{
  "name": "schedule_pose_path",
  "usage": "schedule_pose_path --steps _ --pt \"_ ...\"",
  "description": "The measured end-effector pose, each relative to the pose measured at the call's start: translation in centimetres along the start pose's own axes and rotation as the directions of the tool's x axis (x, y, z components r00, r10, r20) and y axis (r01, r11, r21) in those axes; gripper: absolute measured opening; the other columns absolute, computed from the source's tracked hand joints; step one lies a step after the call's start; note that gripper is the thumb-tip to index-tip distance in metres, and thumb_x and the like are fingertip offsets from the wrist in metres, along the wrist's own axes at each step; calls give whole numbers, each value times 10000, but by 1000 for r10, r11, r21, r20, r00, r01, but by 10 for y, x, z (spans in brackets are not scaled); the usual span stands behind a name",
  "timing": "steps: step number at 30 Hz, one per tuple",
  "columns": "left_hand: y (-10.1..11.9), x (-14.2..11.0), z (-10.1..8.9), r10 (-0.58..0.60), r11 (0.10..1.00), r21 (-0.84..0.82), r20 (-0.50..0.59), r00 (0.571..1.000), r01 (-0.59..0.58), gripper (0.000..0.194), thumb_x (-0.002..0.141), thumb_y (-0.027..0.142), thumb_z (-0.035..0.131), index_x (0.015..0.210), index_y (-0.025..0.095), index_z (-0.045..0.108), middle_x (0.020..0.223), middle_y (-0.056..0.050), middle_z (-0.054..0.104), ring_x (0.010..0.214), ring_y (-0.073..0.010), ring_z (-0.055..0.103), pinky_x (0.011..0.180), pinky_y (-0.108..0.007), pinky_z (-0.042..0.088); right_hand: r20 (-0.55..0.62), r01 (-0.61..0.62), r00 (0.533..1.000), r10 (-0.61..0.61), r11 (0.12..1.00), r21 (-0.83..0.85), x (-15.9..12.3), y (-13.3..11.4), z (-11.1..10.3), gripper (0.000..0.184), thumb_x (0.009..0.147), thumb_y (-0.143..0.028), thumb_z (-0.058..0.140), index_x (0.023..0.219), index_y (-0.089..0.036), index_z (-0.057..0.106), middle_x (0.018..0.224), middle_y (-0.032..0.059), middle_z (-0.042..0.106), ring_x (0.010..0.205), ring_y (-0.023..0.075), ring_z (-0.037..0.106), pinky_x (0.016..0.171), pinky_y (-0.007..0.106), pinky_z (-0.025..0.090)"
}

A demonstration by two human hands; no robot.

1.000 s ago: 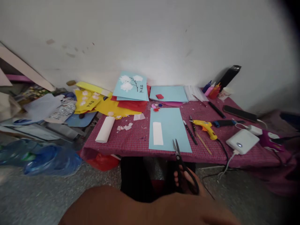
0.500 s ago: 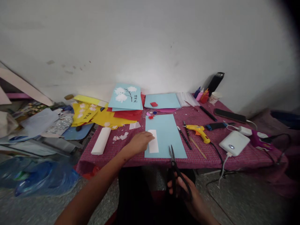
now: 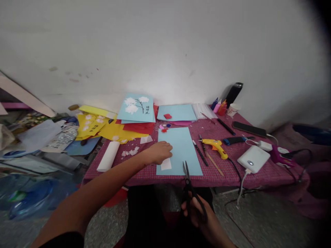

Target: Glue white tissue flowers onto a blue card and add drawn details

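Observation:
My left hand (image 3: 160, 152) lies over the upper part of a white paper strip (image 3: 166, 164), its fingers curled together at the strip's right edge. The fingertips are partly hidden. Beneath the strip is a light blue sheet of paper (image 3: 184, 148) near the front of the table. My right hand (image 3: 199, 212) grips black-handled scissors (image 3: 188, 182) low in front of the table edge. Their blades point up and away, slightly apart, over the front of the blue sheet.
Left of the sheet are a white paper roll (image 3: 108, 156) and crumpled white scraps (image 3: 130, 151). A yellow glue gun (image 3: 216, 146), a black pen (image 3: 200, 153) and a white power bank (image 3: 253, 158) lie rightward. A flower card (image 3: 137, 107) leans behind.
My left hand has moved right and over the strip, covering its upper part. The strip stays in place on the blue sheet. My right hand still holds the scissors. The view has shifted slightly.

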State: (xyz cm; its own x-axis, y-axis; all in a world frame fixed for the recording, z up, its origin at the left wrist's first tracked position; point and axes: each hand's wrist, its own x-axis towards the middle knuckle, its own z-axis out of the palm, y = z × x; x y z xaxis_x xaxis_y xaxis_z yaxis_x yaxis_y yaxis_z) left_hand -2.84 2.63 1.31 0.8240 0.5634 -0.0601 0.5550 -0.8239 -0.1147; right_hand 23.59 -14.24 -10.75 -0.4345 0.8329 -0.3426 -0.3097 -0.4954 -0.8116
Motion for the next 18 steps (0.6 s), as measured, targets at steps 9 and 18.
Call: schedule_pose_path --steps 9,18 --pt "-7 2 7 -87 960 -265 9 996 87 235 678 18 614 837 186 649 862 -103 662 921 -267 600 886 -395 393 0 3 1000 -3 1000 -6 2 4 -6 441 926 -509 608 1183 -151 602 885 115 717 697 178 627 419 194 277" --pt "-26 -21 -13 -540 557 -767 -44 840 318 112 711 215 694 658 201 597 687 -26 650 750 -226 623 729 -319 446 60 14 998 -15 1000 13 2 5 -10 463 937 -498 589 1262 -169 575 926 127 721 648 148 591 415 187 242"
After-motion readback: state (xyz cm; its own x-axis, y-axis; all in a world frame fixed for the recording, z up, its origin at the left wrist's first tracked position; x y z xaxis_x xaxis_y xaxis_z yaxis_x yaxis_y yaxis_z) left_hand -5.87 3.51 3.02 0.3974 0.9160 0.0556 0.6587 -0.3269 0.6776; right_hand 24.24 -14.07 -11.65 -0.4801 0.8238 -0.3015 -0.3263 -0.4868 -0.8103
